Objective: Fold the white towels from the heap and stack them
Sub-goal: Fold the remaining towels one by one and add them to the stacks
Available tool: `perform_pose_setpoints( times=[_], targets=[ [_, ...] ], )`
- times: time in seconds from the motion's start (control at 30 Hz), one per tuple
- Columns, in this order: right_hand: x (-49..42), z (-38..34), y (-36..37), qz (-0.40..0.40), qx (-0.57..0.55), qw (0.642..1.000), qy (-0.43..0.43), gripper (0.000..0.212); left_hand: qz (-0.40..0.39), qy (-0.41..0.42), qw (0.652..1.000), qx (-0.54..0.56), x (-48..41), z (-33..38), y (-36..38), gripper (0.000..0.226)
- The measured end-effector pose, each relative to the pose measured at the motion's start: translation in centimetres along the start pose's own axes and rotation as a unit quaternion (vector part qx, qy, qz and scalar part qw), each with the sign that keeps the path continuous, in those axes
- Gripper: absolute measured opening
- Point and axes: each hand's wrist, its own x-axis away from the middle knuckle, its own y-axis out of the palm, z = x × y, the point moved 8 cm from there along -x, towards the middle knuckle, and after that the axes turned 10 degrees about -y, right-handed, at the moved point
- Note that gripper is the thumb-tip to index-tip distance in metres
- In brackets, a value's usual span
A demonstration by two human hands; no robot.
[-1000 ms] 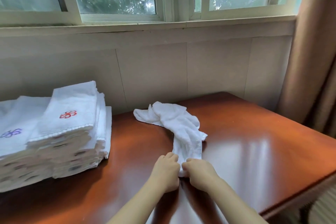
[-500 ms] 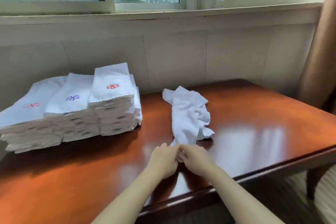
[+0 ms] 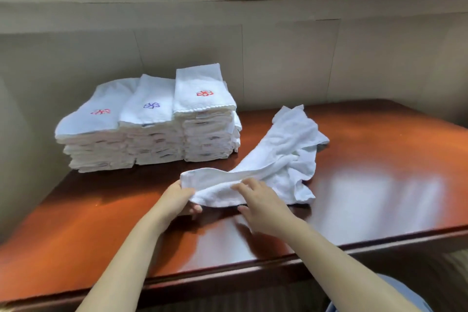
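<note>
Left hand (image 3: 178, 201) is gripping the near corner of the crumpled white towel (image 3: 286, 149); right hand (image 3: 266, 208) is resting straight fingers on its edge, slightly apart. Towel is lying mid wooden table (image 3: 367, 185), right of the folded towel stacks (image 3: 152, 129).

hands separating since half a second ago: left hand (image 3: 177, 199) now gripping the towel (image 3: 276, 157) corner, dragging it leftward; right hand (image 3: 263, 206) opening, fingers resting on the near edge; cloth spreading out wider
</note>
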Motion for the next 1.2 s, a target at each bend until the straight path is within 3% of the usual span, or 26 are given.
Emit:
perform_pose_setpoints(
  times=[0.13, 0.3, 0.43, 0.57, 0.73, 0.83, 0.9, 0.97, 1.03, 1.1, 1.2],
  targets=[
    [-2.0, -0.4, 1.0, -0.013, 0.025, 1.0, -0.007, 0.05, 0.071, -0.035, 0.997, 0.024, -0.3, -0.9, -4.6, 0.03],
    [-3.3, 3.1, 0.3, -0.001, 0.032, 0.996, 0.081, 0.057, 0.154, -0.062, 0.985, 0.052, -0.7, -2.5, -7.8, 0.027],
    [-2.6, 6.5, 0.7, -0.026, 0.059, 0.984, 0.165, 0.053, 0.155, -0.038, 0.987, 0.025, -1.2, -2.1, -7.2, 0.026],
    [-1.7, 9.1, 0.3, 0.007, 0.026, 0.973, 0.228, 0.047, 0.138, 0.004, 0.99, -0.004, -1.4, -0.7, -4.9, 0.023],
    [0.7, 12.7, -0.6, 0.007, 0.042, 0.939, 0.341, 0.054, 0.118, 0.106, 0.979, -0.13, -1.0, 2.0, -1.0, 0.032],
    [0.8, 12.7, -1.1, -0.037, 0.069, 0.942, 0.325, 0.043, 0.086, 0.134, 0.948, -0.275, -1.1, 2.5, 2.2, 0.045],
    [0.3, 11.4, -1.3, -0.065, 0.075, 0.951, 0.291, 0.032, 0.083, 0.144, 0.887, -0.431, -1.2, 2.1, 4.6, 0.052],
    [0.0, 9.4, -1.7, -0.082, 0.076, 0.963, 0.244, 0.02, 0.094, 0.175, 0.84, -0.505, -1.1, 2.1, 6.5, 0.05],
    [0.1, 7.2, -1.8, -0.08, 0.03, 0.977, 0.198, 0.025, 0.088, 0.206, 0.843, -0.489, -1.1, 2.4, 7.8, 0.043],
    [0.6, 5.5, -1.3, -0.091, -0.125, 0.973, 0.172, 0.023, 0.062, 0.23, 0.876, -0.419, -1.1, 2.9, 8.5, 0.038],
    [1.9, 2.3, 0.2, -0.162, -0.382, 0.895, 0.161, 0.023, 0.047, 0.249, 0.894, -0.369, -0.8, 3.2, 8.7, 0.032]
  ],
)
